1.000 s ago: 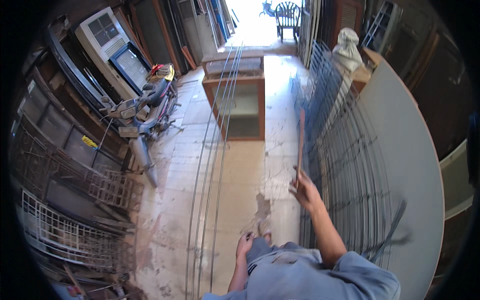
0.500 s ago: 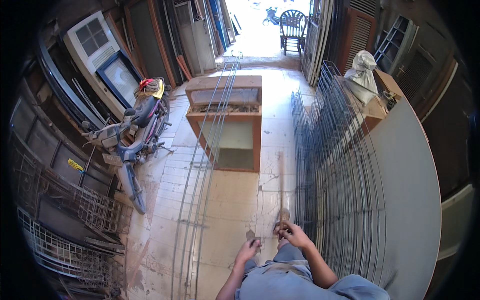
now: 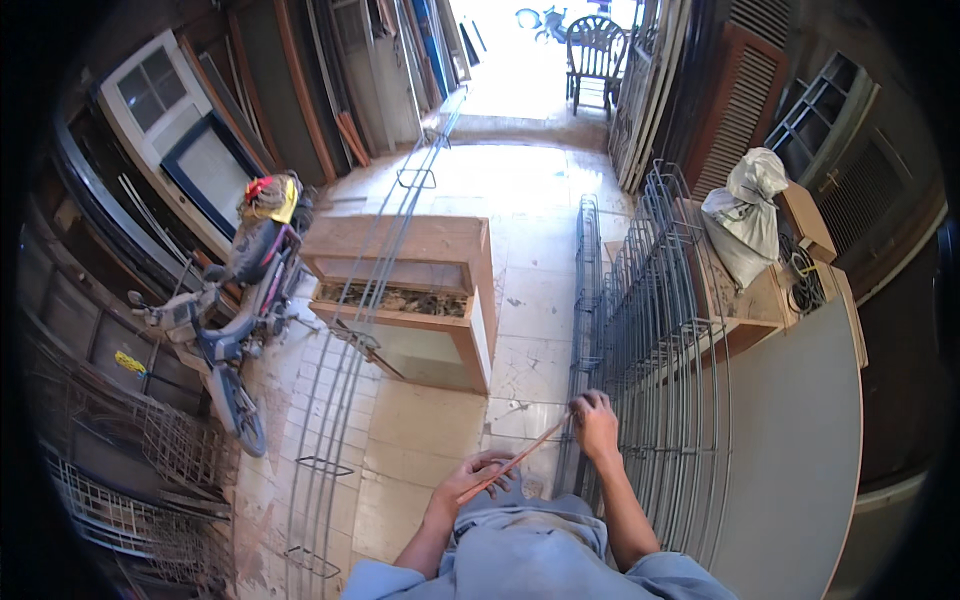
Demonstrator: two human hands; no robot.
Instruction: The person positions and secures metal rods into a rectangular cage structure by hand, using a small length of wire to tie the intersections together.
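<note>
A thin reddish-brown stick (image 3: 535,443) slants in front of my body, its far end up to the right. My right hand (image 3: 596,425) pinches that far end with the fingers closed. Around the lower end curls my left hand (image 3: 478,478), the stick running across its fingers. To the right, close to my right hand, stands a stack of long steel rebar cages (image 3: 655,350). Another narrow rebar cage (image 3: 345,400) with rectangular ties lies to the left of my hands, passing over the wooden cabinet (image 3: 478,345).
A motorbike (image 3: 245,330) stands at the left near metal grilles (image 3: 130,520). On the right are a large grey board (image 3: 790,430), a white sack (image 3: 742,225) and coiled cable (image 3: 805,285). A dark chair (image 3: 597,60) is by the bright doorway.
My left hand has come onto the stick, which only my right hand held before. The stick has swung from pointing away to slanting across me. The view has also shifted.
</note>
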